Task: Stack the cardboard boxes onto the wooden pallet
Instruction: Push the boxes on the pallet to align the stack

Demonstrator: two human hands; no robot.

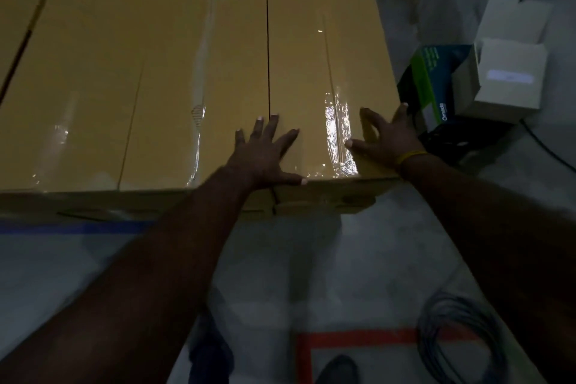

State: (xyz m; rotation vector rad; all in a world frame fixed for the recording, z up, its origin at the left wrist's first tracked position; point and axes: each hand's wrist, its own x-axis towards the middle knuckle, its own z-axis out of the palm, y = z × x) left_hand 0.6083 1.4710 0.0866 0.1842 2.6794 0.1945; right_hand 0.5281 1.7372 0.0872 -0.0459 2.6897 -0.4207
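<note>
So the floor [358,262] was pale grey concrete, kinda dim and blotchy. A strip of blue tape [78,227] ran along it just in front of the stack of cardboard boxes [156,78], which sat packed tight side by side; couldn't tell what was under them. An orange taped rectangle outline [355,337] was down nearer the camera, with a coil of grey cable [461,340] lying across its right corner. Off to the right of the stack there was a green and black product box [436,84] on the floor, touching a couple of white boxes [511,72], and a thin black cord [548,150] trailed past them.
</note>
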